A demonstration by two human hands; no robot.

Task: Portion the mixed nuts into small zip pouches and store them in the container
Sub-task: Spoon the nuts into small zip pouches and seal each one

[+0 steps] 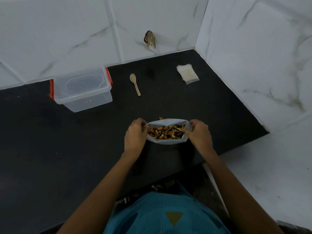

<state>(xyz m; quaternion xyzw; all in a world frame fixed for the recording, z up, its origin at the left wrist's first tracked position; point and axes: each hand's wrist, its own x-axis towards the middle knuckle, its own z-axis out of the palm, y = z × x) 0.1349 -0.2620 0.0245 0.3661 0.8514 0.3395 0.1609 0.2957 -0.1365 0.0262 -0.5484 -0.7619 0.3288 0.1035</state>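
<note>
The clear container [82,89] at the back left of the black counter [67,149] looks empty, and the wooden spoon [135,84] lies untouched to its right, so I judge portioning has hardly begun. Near the front edge, the left hand [135,133] and right hand [198,132] each pinch one side of the white bag [166,141], spreading its mouth over the mixed nuts [167,132]. The stack of small zip pouches [187,74] lies flat and unfilled, well apart at the back right.

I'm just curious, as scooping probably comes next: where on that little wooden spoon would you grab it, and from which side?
Probably by the thin handle of the wooden spoon, near its end, pinched from above on the person's side. It lies flat on the black counter, bowl toward the wall and handle end pointing back at the person.
</note>
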